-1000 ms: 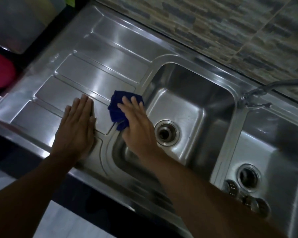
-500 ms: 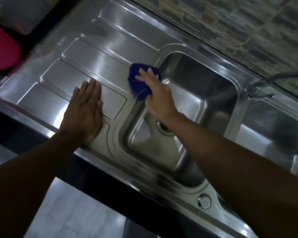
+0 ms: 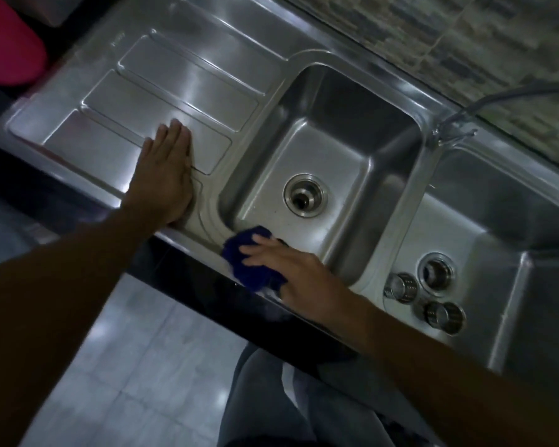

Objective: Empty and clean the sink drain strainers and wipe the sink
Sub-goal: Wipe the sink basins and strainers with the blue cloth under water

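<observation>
A stainless steel double sink (image 3: 400, 175) with a ribbed drainboard (image 3: 162, 79) on its left fills the head view. My right hand (image 3: 291, 275) presses a dark blue cloth (image 3: 249, 259) with straight fingers onto the sink's front rim, at the near left corner of the left basin. My left hand (image 3: 165, 175) lies flat on the drainboard. The left basin's drain (image 3: 305, 195) is open with no strainer in it. Two metal drain strainers (image 3: 400, 288) (image 3: 446, 316) lie on the right basin's floor beside its open drain (image 3: 437, 273).
A tap (image 3: 459, 124) stands on the divider at the back, below a tiled wall (image 3: 465, 43). A pink object (image 3: 7, 43) sits at far left. The dark counter edge (image 3: 188, 279) runs under the sink; my legs and a tiled floor (image 3: 142, 366) are below.
My right hand has carried the cloth from the far left rim of the left basin down to its near front rim. My left hand stays on the drainboard. The camera has tilted toward me.
</observation>
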Action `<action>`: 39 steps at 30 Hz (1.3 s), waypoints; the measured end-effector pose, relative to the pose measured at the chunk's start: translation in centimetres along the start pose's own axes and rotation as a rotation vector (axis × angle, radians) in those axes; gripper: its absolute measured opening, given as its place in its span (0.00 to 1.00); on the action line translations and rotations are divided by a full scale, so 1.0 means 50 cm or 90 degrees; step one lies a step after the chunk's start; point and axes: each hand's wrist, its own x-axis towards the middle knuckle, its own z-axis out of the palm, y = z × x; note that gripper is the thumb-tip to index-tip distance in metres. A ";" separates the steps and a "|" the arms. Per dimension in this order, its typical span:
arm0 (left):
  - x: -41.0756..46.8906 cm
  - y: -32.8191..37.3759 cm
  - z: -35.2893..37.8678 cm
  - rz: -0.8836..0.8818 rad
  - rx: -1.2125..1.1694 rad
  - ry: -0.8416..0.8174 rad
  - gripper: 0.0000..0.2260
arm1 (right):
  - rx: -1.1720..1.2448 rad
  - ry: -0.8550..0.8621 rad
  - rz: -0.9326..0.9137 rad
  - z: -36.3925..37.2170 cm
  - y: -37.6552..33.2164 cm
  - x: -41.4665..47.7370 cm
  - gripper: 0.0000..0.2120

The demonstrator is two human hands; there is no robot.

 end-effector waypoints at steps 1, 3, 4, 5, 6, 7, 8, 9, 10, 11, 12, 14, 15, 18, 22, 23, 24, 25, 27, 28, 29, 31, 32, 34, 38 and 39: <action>-0.018 0.013 0.006 0.005 0.014 0.006 0.26 | -0.011 -0.010 0.021 -0.022 0.015 -0.047 0.25; -0.041 0.028 0.013 0.019 0.025 0.007 0.26 | -0.032 -0.031 0.051 -0.063 0.042 -0.135 0.33; -0.048 0.033 0.013 0.016 0.025 0.004 0.27 | -0.041 -0.039 0.060 -0.077 0.048 -0.166 0.36; -0.052 0.037 0.012 0.006 0.022 0.000 0.27 | -0.045 -0.045 0.068 -0.084 0.051 -0.186 0.38; -0.054 0.040 0.011 -0.004 0.018 -0.005 0.27 | -0.041 -0.048 0.074 -0.084 0.053 -0.193 0.39; -0.056 0.044 0.012 -0.007 0.014 -0.006 0.27 | -0.037 -0.049 0.081 -0.079 0.053 -0.188 0.40; -0.057 0.046 0.013 -0.005 0.008 -0.003 0.27 | -0.037 -0.054 0.086 -0.069 0.050 -0.171 0.41; -0.058 0.047 0.013 -0.001 0.003 0.003 0.27 | -0.043 -0.060 0.086 -0.056 0.044 -0.146 0.41; -0.057 0.047 0.011 0.004 -0.002 0.008 0.27 | -0.050 -0.061 0.081 -0.040 0.036 -0.113 0.41; -0.054 0.047 0.009 0.010 -0.008 0.013 0.26 | -0.052 -0.049 0.069 -0.024 0.028 -0.078 0.40; -0.052 0.047 0.008 0.012 -0.013 0.018 0.26 | -0.046 -0.029 0.055 -0.007 0.019 -0.043 0.38; -0.050 0.044 0.004 0.007 -0.025 0.023 0.25 | -0.025 0.003 0.039 0.018 0.001 0.011 0.35; -0.049 0.045 0.003 0.005 -0.030 0.020 0.25 | -0.016 0.010 0.036 0.024 -0.005 0.022 0.34; -0.049 0.049 -0.004 0.007 -0.031 0.010 0.25 | 0.009 0.016 0.025 0.015 0.001 -0.014 0.34; -0.053 0.066 -0.013 0.017 -0.005 -0.004 0.27 | -0.024 0.009 0.059 -0.036 0.045 -0.141 0.35; -0.053 0.067 -0.016 0.019 0.002 -0.011 0.27 | -0.046 -0.004 0.061 -0.053 0.055 -0.168 0.36; -0.053 0.068 -0.018 0.022 0.008 -0.020 0.27 | -0.075 -0.023 0.050 -0.071 0.064 -0.191 0.36; -0.052 0.070 -0.019 0.027 0.013 -0.028 0.27 | -0.108 -0.047 0.032 -0.090 0.073 -0.208 0.35; -0.047 0.068 -0.018 0.038 0.024 -0.034 0.25 | -0.169 -0.094 -0.005 -0.130 0.101 -0.220 0.32; -0.044 0.066 -0.017 0.041 0.028 -0.035 0.24 | -0.193 -0.109 -0.018 -0.156 0.120 -0.214 0.31; -0.041 0.063 -0.015 0.041 0.031 -0.037 0.24 | -0.219 -0.112 -0.027 -0.185 0.140 -0.201 0.30; -0.040 0.056 -0.012 0.035 0.023 -0.045 0.25 | -0.276 -0.081 -0.013 -0.241 0.174 -0.165 0.28; -0.041 0.053 -0.011 0.033 0.014 -0.047 0.25 | -0.293 -0.060 0.013 -0.263 0.185 -0.148 0.27; -0.043 0.052 -0.013 0.034 0.001 -0.043 0.26 | -0.284 -0.014 0.065 -0.277 0.194 -0.128 0.30; -0.049 0.065 -0.025 0.029 -0.018 -0.003 0.28 | -0.263 0.070 0.122 -0.195 0.150 -0.160 0.36; -0.043 0.069 -0.029 0.023 -0.023 0.010 0.27 | -0.272 0.073 0.121 -0.164 0.133 -0.170 0.37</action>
